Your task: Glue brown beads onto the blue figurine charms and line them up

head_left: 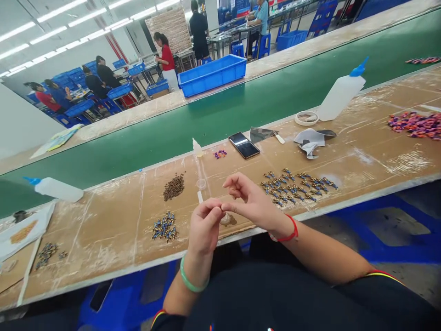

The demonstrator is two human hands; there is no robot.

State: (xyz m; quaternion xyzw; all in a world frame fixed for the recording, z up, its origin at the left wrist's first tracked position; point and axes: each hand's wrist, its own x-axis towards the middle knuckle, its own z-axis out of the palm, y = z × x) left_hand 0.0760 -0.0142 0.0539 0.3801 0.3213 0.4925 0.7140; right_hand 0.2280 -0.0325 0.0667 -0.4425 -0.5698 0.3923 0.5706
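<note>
My left hand (205, 226) is closed in a pinch above the near edge of the bench. Whatever sits between its fingertips is too small to make out. My right hand (257, 202) meets those fingertips with its thumb, while its bent fingers stand apart from the thumb with nothing visible in them. Below the hands, partly hidden, is a small round clear dish (225, 219). Left of my left hand lies a pile of small blue-and-gold pieces (164, 227), with a heap of brown beads (174, 186) behind it. Similar blue-and-gold pieces (292, 188) lie in rows to the right.
A green conveyor belt (155, 138) runs behind the cardboard-covered bench (113, 216). Along its edge are a dropper bottle (197, 148), a phone (244, 145), a tape roll (306, 118) and a large white bottle (341, 96). A blue crate (212, 76) stands beyond; several people work farther back.
</note>
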